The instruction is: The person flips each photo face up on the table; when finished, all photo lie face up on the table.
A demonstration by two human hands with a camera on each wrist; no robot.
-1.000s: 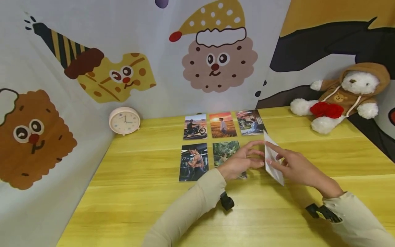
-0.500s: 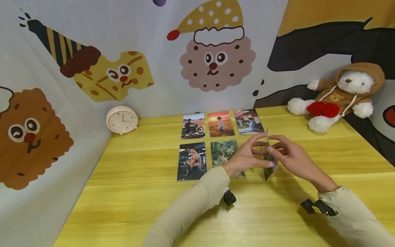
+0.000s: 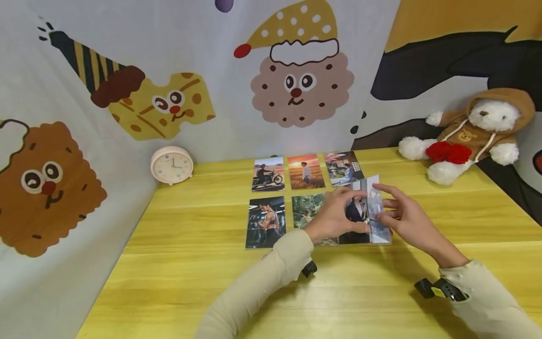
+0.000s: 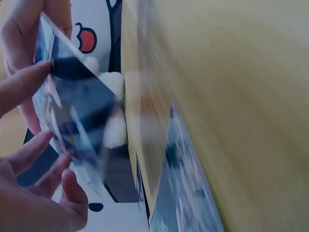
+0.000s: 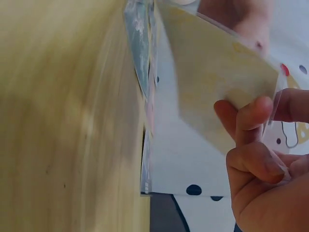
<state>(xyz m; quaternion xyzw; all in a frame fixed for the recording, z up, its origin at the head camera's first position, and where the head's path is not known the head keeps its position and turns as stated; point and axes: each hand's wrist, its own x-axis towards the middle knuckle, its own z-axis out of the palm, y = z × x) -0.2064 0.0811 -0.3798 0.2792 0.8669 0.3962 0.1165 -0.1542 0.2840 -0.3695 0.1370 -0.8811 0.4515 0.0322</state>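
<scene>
Both hands hold a glossy photo card showing a person in a dark suit, raised and tilted over the right end of the front row. Its right part looks bluish and stands at another angle; I cannot tell whether it is a second card. My left hand grips the left side, index finger and thumb spread across the picture. At the right edge, my right hand pinches it with thumb and fingers. The right wrist view shows its pale back. Part of the forest photo card is hidden by my left hand.
Flat on the wooden table lie photo cards of a motorcycle rider, a sunset field, a garden house and a gym. A round clock stands back left, a plush bear back right.
The held card was edge-on, with a white side toward my right hand; it has turned so its picture faces the head camera. Both hands stay nearly in place.
</scene>
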